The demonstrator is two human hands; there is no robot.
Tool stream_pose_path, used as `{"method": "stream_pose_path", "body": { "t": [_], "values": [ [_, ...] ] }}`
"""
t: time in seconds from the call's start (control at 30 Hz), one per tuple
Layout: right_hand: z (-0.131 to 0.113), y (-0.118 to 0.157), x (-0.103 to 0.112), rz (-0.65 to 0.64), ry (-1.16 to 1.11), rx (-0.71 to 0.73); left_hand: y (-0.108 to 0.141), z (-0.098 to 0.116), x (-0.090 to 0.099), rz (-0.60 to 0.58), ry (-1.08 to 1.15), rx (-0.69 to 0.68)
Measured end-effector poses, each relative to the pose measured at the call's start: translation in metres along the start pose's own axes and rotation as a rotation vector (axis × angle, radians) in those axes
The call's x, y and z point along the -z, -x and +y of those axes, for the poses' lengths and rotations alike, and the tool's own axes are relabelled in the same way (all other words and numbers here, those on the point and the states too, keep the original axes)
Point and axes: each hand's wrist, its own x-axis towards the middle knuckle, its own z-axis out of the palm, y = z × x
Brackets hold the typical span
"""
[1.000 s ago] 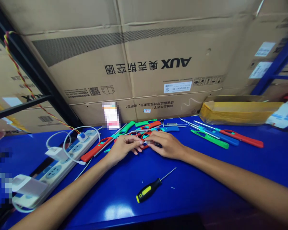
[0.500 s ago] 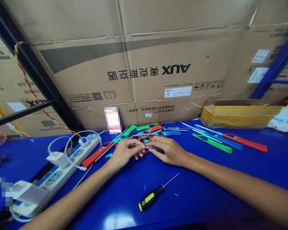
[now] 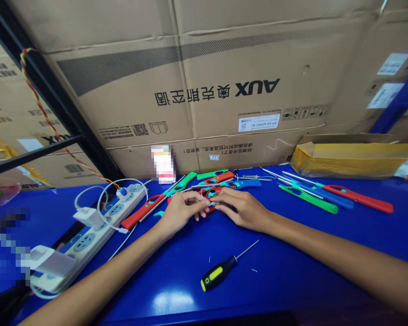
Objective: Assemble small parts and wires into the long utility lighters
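Observation:
My left hand (image 3: pixel 182 212) and my right hand (image 3: pixel 246 208) meet in the middle, fingertips nearly touching. The fingers of both are pinched at a small, partly clear piece (image 3: pixel 213 204), mostly hidden by the fingertips. Its exact kind does not show. Behind the hands lies a pile of long-necked gas lighters, among them a red lighter (image 3: pixel 135 218), a green lighter (image 3: pixel 187 181) and a blue lighter (image 3: pixel 248 183). Nearer to me, a black and yellow screwdriver (image 3: pixel 218 274) rests on the blue table, with two small screws or pins beside its shaft.
To the left runs a white power strip (image 3: pixel 88 246) with chargers and cables. More lighters, including a red lighter (image 3: pixel 363 199) and a green lighter (image 3: pixel 309 200), lie at right. A yellow-taped open carton (image 3: pixel 353 158) and a large cardboard box (image 3: pixel 197 68) stand behind.
The view has shifted slightly, so the scene sits a little differently in the picture. Both hands stay together, with the right fingers turned slightly and less of the piece showing.

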Motion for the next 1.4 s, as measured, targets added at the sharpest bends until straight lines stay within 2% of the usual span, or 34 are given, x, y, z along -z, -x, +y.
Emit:
{"method": "stream_pose_path", "body": {
  "t": [0.33,0.53,0.63,0.73,0.8,0.87,0.93,1.03,1.4],
  "values": [
    [-0.003,0.001,-0.001,0.0,0.011,-0.003,0.0,0.0,0.001,-0.057,0.007,0.028],
    [0.0,-0.001,0.005,-0.007,0.122,0.054,-0.003,-0.001,0.005,-0.1,-0.018,0.031],
    [0.003,-0.002,0.008,0.017,0.159,0.062,-0.002,0.003,0.01,-0.064,-0.224,-0.018],
    [0.005,-0.002,0.01,0.031,0.136,0.048,0.001,0.01,0.016,0.139,-0.605,-0.197],
    [0.005,-0.002,0.01,0.034,0.13,0.051,0.003,0.015,0.019,0.21,-0.75,-0.332],
    [0.005,-0.002,0.01,0.04,0.139,0.054,0.005,0.019,0.02,0.149,-0.79,-0.463],
    [0.004,-0.001,0.009,0.05,0.159,0.057,0.005,0.02,0.019,0.021,-0.799,-0.559],
    [0.004,0.0,0.007,0.072,0.185,0.071,0.003,0.018,0.016,-0.089,-0.816,-0.599],
    [0.002,0.0,0.006,0.08,0.131,0.082,0.004,0.005,0.011,-0.066,-0.793,-0.624]
  ]
}}
